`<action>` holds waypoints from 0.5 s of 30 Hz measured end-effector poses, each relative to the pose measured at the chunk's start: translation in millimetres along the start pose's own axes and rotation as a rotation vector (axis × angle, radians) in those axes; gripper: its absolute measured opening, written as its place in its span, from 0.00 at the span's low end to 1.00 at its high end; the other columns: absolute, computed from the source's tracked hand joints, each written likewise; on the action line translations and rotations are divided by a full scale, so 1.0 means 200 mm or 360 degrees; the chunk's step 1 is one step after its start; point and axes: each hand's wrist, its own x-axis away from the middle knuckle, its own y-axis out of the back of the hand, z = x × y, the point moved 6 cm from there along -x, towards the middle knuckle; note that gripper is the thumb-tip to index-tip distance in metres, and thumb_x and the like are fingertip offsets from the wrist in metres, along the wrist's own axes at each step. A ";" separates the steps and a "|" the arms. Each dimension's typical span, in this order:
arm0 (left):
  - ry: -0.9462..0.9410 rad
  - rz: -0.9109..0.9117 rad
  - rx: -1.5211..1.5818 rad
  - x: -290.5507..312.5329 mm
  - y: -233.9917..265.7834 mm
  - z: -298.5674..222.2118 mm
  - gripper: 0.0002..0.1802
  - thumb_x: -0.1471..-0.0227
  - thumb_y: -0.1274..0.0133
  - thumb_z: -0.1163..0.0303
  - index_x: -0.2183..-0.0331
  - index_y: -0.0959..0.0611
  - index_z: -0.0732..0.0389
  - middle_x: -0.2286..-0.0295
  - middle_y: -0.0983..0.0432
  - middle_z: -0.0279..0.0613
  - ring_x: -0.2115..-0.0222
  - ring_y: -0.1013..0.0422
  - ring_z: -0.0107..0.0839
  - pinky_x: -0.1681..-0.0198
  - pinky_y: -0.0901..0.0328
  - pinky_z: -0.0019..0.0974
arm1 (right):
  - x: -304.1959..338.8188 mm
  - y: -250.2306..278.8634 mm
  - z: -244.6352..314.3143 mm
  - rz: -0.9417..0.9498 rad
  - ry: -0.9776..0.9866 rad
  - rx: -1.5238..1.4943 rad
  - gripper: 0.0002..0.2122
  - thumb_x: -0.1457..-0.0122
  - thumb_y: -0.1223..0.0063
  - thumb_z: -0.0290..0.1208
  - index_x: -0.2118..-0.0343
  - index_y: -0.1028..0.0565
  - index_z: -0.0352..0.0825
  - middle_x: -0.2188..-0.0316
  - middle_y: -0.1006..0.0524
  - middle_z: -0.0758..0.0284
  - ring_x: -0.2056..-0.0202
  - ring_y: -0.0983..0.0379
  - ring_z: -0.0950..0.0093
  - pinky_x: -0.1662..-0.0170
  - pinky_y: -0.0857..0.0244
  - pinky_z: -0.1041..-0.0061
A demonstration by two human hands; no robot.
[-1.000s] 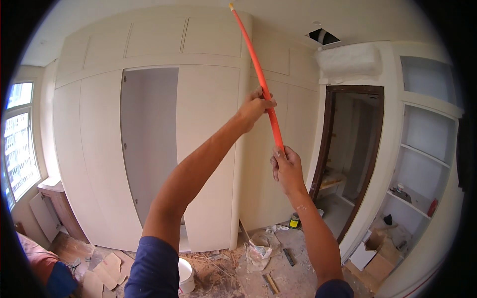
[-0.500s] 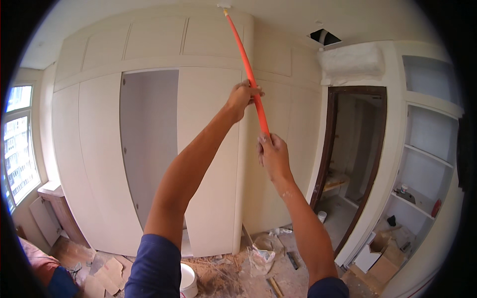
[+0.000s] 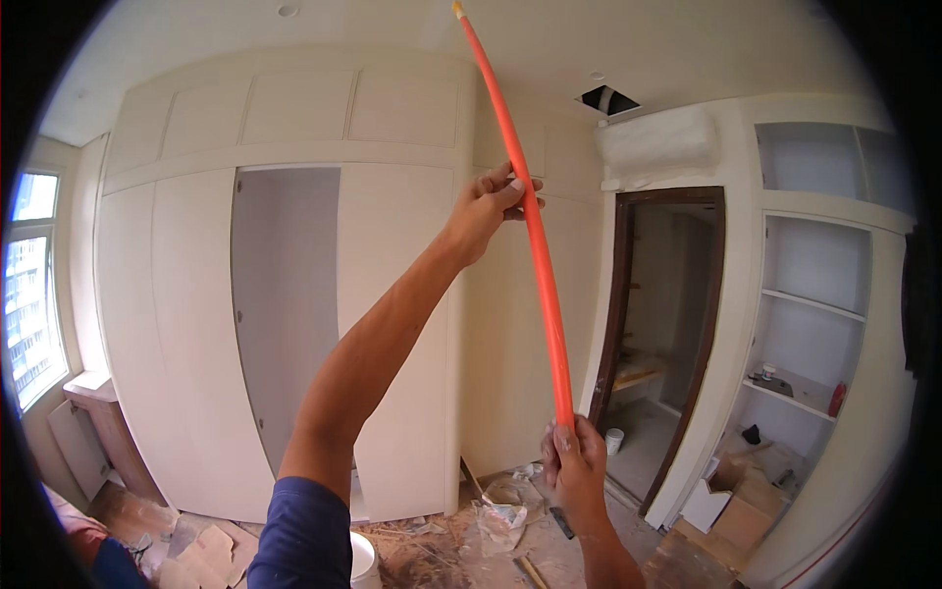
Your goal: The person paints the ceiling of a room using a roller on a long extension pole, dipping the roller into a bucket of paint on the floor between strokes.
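The fingers (image 3: 502, 187) of the left hand (image 3: 488, 208) are curled loosely around the orange conduit (image 3: 538, 257) a little above its middle, thumb side toward the camera, the arm stretched up and away from the body. The right hand (image 3: 579, 469) is clenched around the lower end of the same tube, knuckles outward, so that the tube rises straight out of the fist.

The conduit's long axis runs nearly upright, leaning up and to the left: from the right fist it climbs past the left fingers, and its pale tip (image 3: 457, 9) stands close to the ceiling (image 3: 687, 49), though the bend of the lens makes it hard to say whether it touches. The tube bows slightly between the two grips. The right hand is the nearer one to the body and carries the bottom; the left steers the upper part.

Taking the conduit as landmark: behind it stands the cream built-in wardrobe (image 3: 196, 324), one panel to its left standing open. To its right is the dark-framed doorway (image 3: 667, 334), and above that a wrapped wall unit (image 3: 655, 145) and a square ceiling opening (image 3: 606, 100). Farther right are open shelves (image 3: 814, 324). Below its lower end, rubble and a crumpled plastic bag (image 3: 500, 515) lie on the floor, with a white bucket (image 3: 363, 560) to the left.
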 end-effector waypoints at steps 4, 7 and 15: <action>-0.0077 -0.0016 -0.0005 0.03 -0.25 -0.21 0.29 0.36 0.51 0.65 0.41 0.33 0.73 0.60 0.22 0.46 0.64 0.22 0.34 0.58 0.25 0.37 | 0.31 0.14 0.14 -0.0011 -0.0017 -0.0042 0.13 0.33 0.51 0.40 0.63 0.32 0.34 0.80 0.33 0.71 0.88 0.43 0.86 0.85 0.48 0.85; -0.0159 -0.0062 0.0003 0.12 -0.47 -0.37 0.31 0.38 0.48 0.65 0.40 0.34 0.74 0.63 0.21 0.49 0.67 0.21 0.35 0.63 0.23 0.36 | 0.53 0.25 0.26 -0.0016 0.0049 -0.0077 0.13 0.33 0.50 0.40 0.64 0.32 0.33 0.81 0.32 0.68 0.87 0.41 0.84 0.85 0.46 0.83; -0.0253 0.0069 -0.0020 0.33 -0.90 -0.70 0.35 0.39 0.45 0.63 0.40 0.36 0.75 0.62 0.20 0.50 0.65 0.20 0.36 0.62 0.23 0.37 | 0.99 0.54 0.35 -0.0214 0.0036 0.0148 0.19 0.36 0.47 0.49 0.59 0.31 0.35 0.84 0.34 0.74 0.90 0.45 0.86 0.88 0.51 0.86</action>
